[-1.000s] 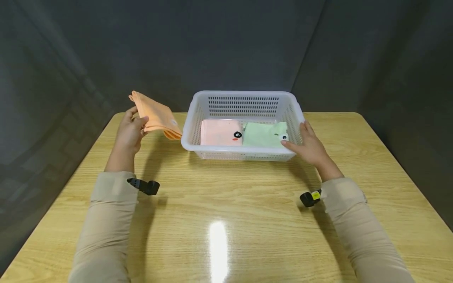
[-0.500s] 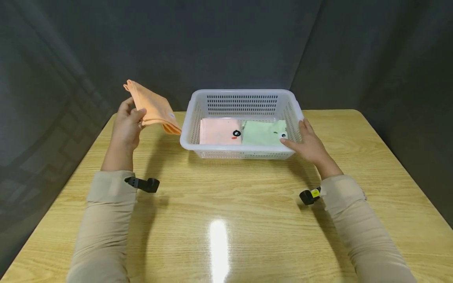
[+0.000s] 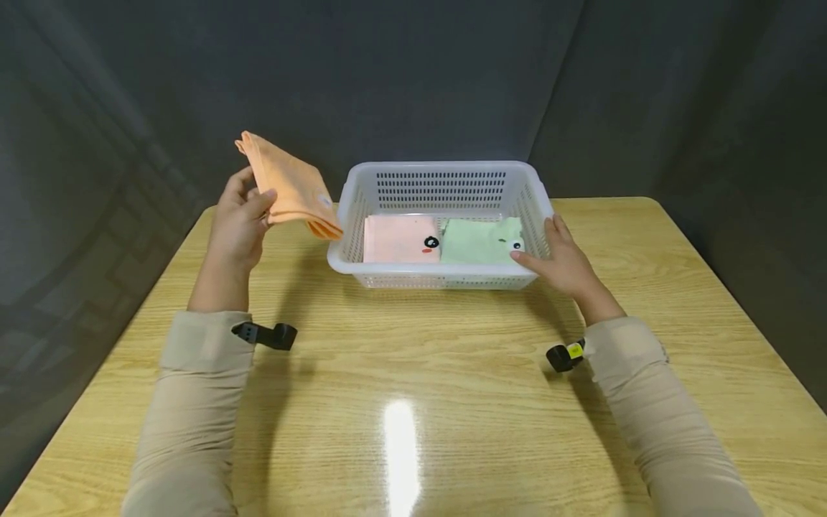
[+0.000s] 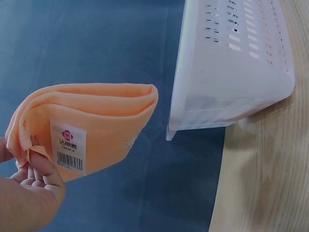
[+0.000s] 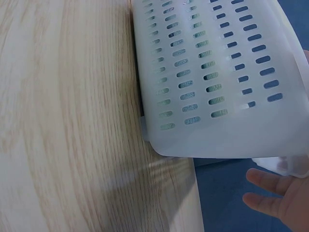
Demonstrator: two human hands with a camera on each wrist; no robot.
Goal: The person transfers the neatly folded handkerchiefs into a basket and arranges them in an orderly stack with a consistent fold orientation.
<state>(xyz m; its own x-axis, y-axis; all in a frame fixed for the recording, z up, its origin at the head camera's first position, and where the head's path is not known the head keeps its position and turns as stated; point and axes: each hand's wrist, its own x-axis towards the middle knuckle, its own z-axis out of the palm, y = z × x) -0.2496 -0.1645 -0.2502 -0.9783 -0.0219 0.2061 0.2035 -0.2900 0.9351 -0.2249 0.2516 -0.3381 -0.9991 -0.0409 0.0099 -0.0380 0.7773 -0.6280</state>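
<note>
My left hand [image 3: 235,222] pinches a folded orange towel [image 3: 287,179] by its left side, thumb on the near face. The towel is held up off the table, and its lower right corner overlaps the left rim of a white plastic basket [image 3: 388,270] in the head view. A paper label [image 4: 69,147] with a barcode shows on its underside in the left wrist view. My right hand [image 3: 565,266] holds the basket's front right corner, thumb over the rim and fingers outside. Inside lie a folded pink towel [image 3: 397,240] at left and a folded green towel [image 3: 481,240] at right.
The basket stands near the back edge of the wooden table [image 3: 362,352]. Dark curtains [image 3: 446,79] hang behind and at both sides. Each sleeve cuff bears a small black wrist camera [image 3: 278,336].
My left hand has lifted the orange towel higher, drifting left first and then right to the basket's left rim. My right hand and the basket have stayed nearly in place.
</note>
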